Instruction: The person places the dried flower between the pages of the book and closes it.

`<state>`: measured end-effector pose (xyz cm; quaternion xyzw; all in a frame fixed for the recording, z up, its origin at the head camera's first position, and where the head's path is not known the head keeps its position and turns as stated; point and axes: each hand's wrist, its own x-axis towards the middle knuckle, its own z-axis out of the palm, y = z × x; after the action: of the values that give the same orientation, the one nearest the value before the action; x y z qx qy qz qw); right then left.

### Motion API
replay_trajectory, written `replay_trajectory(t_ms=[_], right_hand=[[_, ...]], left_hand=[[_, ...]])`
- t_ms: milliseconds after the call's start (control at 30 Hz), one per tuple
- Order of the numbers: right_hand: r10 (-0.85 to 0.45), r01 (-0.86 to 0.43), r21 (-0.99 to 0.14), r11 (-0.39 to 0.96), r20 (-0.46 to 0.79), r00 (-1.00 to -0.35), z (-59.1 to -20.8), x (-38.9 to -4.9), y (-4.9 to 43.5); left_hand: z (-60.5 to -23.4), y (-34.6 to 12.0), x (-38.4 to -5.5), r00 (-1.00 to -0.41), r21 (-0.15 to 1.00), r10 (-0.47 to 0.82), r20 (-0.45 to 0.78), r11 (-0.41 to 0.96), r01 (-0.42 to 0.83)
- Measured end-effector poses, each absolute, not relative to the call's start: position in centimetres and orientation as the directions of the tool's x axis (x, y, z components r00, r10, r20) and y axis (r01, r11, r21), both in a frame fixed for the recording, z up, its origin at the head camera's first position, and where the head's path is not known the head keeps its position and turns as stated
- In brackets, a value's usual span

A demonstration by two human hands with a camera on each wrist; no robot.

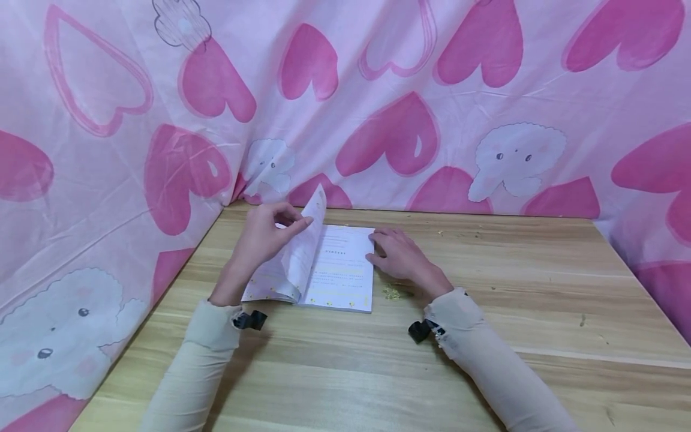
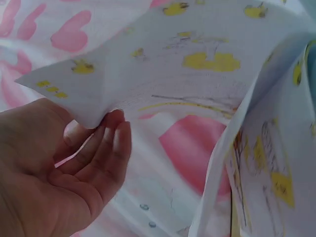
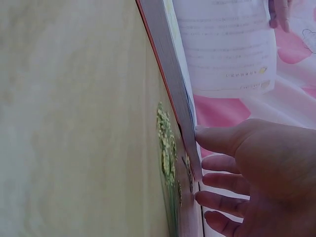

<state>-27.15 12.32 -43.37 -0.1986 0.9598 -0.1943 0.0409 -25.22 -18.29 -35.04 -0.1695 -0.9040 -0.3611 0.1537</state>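
Note:
A thick paperback book (image 1: 342, 282) lies spread out on the wooden table, its pages carrying printed lines and small yellow pictures. My left hand (image 1: 263, 233) pinches one raised page (image 1: 312, 246) near its outer edge. That page stands up and curves, and in the left wrist view the sheet (image 2: 163, 64) dips where the fingertips meet it. My right hand (image 1: 402, 257) rests beside the book's right edge, thumb and fingers loosely spread. In the right wrist view, its thumb (image 3: 217, 138) touches the edge of the page stack (image 3: 173, 64).
A small yellow-green flower-like cluster (image 1: 396, 292) is on the table near the right wrist. Pink cloth (image 1: 378, 138) with hearts and white cartoon animals hangs behind and at the left. The wooden tabletop (image 1: 513, 288) extends to the right and front.

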Motion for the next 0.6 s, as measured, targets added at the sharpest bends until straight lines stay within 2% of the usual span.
replay_trajectory(t_ms=[167,367,600], right_hand=[[-0.399,-0.367,-0.392,0.844,-0.002,-0.917,-43.3,-27.0,12.4],[-0.398,-0.362,-0.398,0.843,-0.008,-0.918,-43.3,-27.0,12.3],[-0.398,-0.357,-0.401,0.844,-0.019,-0.917,-43.5,-27.1,12.4]], left_hand=[[-34.6,-19.6,-25.4,-0.927,0.608,0.174,0.331,0.712,0.351],[-34.6,-21.3,-25.7,-0.969,0.61,0.155,0.19,0.755,0.241],[-35.5,-22.9,-26.1,-0.987,0.54,0.133,0.093,0.826,0.162]])
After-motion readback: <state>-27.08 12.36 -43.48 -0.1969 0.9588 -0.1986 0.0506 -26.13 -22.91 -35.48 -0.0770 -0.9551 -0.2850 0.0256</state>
